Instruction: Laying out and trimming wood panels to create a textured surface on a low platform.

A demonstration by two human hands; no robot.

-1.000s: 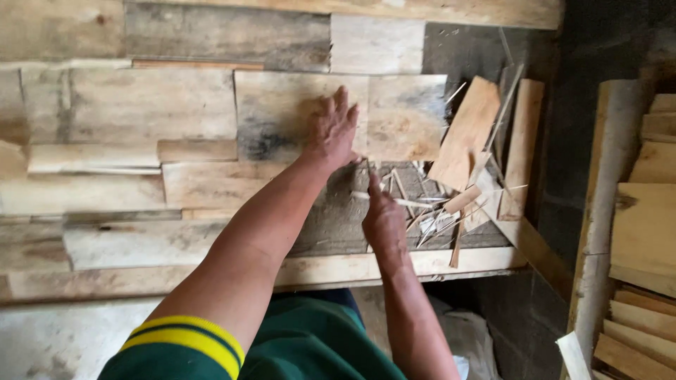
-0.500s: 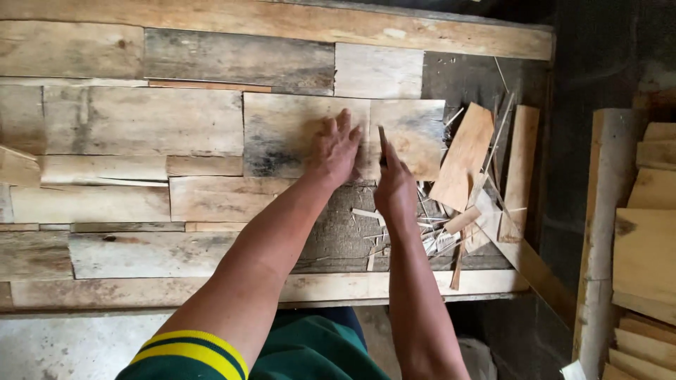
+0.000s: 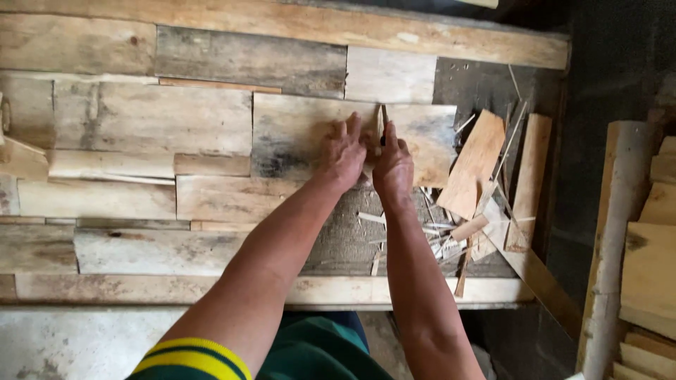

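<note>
My left hand (image 3: 343,151) lies flat, fingers apart, on a wide weathered board (image 3: 296,137) in a frame filled with fitted wood pieces. My right hand (image 3: 393,163) sits right beside it, closed around a thin dark tool (image 3: 382,119) whose tip points up across the same board. Both forearms reach in from the lower edge of the view. Below the hands a patch of rough grey backing (image 3: 345,239) shows between the boards.
Several wood offcuts and thin splinters (image 3: 451,225) lie in the frame's right part, with a tan slab (image 3: 473,165) leaning there. A long plank (image 3: 338,32) forms the frame's top. Stacked timber pieces (image 3: 644,253) stand at the far right.
The view has shifted down and left. My right hand has risen from the splinter pile up to the wide board, beside my left hand, which stays on it.
</note>
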